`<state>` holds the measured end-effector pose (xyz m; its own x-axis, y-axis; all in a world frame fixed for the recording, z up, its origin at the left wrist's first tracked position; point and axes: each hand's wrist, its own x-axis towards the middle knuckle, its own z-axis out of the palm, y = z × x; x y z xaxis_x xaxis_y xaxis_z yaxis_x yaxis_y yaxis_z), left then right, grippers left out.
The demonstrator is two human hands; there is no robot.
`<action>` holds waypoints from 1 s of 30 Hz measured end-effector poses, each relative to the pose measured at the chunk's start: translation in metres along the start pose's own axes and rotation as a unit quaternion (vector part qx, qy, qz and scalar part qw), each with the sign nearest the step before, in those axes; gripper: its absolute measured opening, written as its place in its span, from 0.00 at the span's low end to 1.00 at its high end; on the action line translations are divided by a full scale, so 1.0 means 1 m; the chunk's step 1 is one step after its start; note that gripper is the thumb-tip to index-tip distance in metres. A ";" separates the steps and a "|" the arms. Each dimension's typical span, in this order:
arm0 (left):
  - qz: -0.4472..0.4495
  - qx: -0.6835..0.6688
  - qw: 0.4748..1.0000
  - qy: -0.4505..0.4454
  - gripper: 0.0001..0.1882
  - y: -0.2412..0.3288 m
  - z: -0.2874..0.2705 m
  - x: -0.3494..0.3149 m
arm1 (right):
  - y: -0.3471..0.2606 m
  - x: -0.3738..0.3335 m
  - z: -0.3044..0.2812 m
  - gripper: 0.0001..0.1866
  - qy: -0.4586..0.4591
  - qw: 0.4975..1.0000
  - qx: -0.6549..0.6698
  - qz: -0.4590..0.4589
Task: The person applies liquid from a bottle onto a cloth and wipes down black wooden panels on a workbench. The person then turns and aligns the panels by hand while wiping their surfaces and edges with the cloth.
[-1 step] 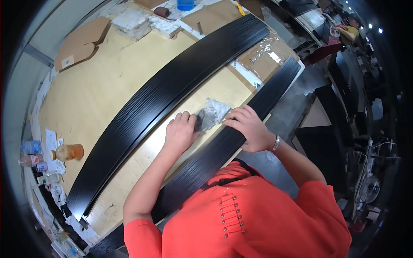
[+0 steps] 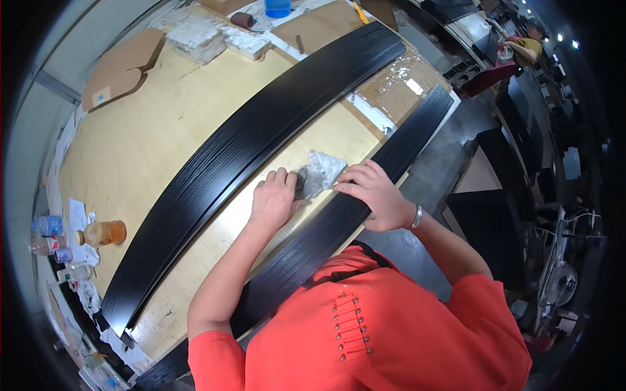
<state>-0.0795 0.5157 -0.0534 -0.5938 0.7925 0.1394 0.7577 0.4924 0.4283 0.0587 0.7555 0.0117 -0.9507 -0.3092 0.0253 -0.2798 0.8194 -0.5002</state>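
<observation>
A crumpled, greyish-white rag lies on the bench between my hands. The curled fingers of my left hand are closed on its left end. My right hand is laid across a long black board with wood-grain texture, fingers bent over its far edge near the rag and the heel of the hand at the near edge. This board runs along the bench's near edge, close to my body. Beyond the rag lies a second, wider black board, parallel to the first.
The pale bench holds a jar of amber liquid and several bottles at left. White blocks, cardboard and a blue container sit along the back. Another person stands far right, beyond black panels and a fan.
</observation>
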 end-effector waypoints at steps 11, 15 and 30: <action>-0.191 -0.389 0.901 0.017 0.09 0.040 0.002 0.019 | 0.005 0.001 0.024 0.52 0.160 0.974 0.092 0.131; -0.150 -0.475 0.865 0.061 0.08 0.082 -0.009 0.020 | 0.008 0.001 0.022 0.63 0.198 0.962 0.142 0.121; 0.010 -0.025 0.994 0.103 0.11 0.126 -0.034 0.034 | 0.006 0.002 0.034 0.61 0.289 0.940 0.150 0.107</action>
<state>-0.0137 0.5924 0.0355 -0.6248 0.7091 0.3267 0.7590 0.4536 0.4671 0.0597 0.7433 -0.0208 -0.9194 0.2309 0.3185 -0.1063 0.6337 -0.7663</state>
